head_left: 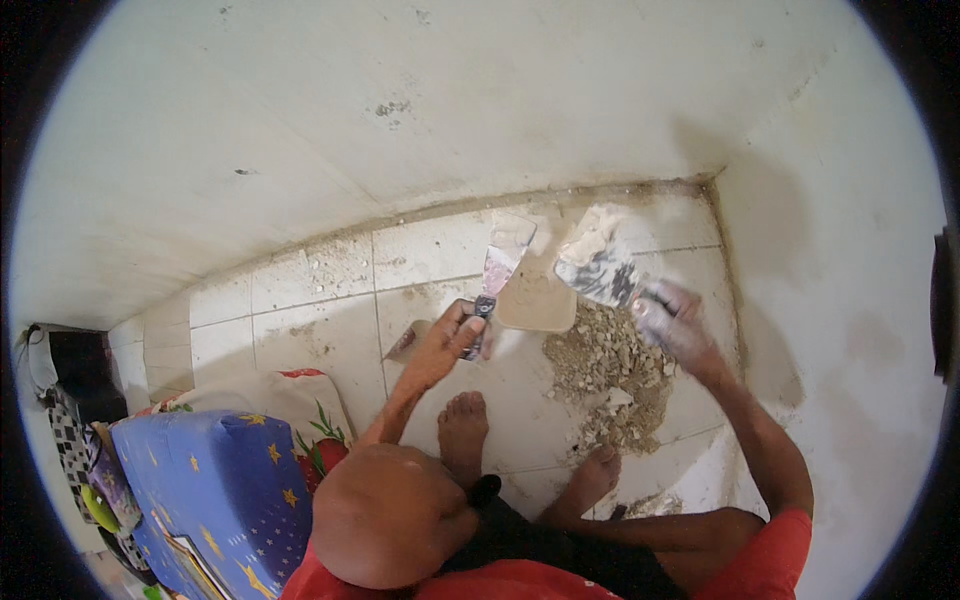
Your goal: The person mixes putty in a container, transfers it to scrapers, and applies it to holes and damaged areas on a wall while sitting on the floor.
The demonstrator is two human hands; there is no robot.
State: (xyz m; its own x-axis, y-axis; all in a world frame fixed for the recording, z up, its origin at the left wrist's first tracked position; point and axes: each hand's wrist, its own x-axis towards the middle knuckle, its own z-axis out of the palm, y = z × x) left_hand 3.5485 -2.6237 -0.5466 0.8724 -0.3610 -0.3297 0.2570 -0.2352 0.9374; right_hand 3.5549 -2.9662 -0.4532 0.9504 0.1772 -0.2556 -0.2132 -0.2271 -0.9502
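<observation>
My left hand [450, 340] is closed round the dark handle of a putty knife [508, 250], its pale-smeared blade pointing toward the wall. My right hand [672, 322], dusted white, grips a wider putty knife [600, 277]. A lump of cream putty [592, 232] clings to that blade's far end. Between the two blades stands a beige, rounded-corner tub [536, 326], its far part blurred. Below my right hand lies a heap of grey-brown rubble [612, 385]. A small wedge-shaped piece [404, 343] rests on the floor beside my left wrist.
White walls [400, 110] meet at a corner beyond the tub. Dusty white tiles [420, 250] cover the floor, and my bare feet [462, 430] stand on them. At left are a blue star-patterned cushioned piece [215, 470] and a patterned cloth [310, 400].
</observation>
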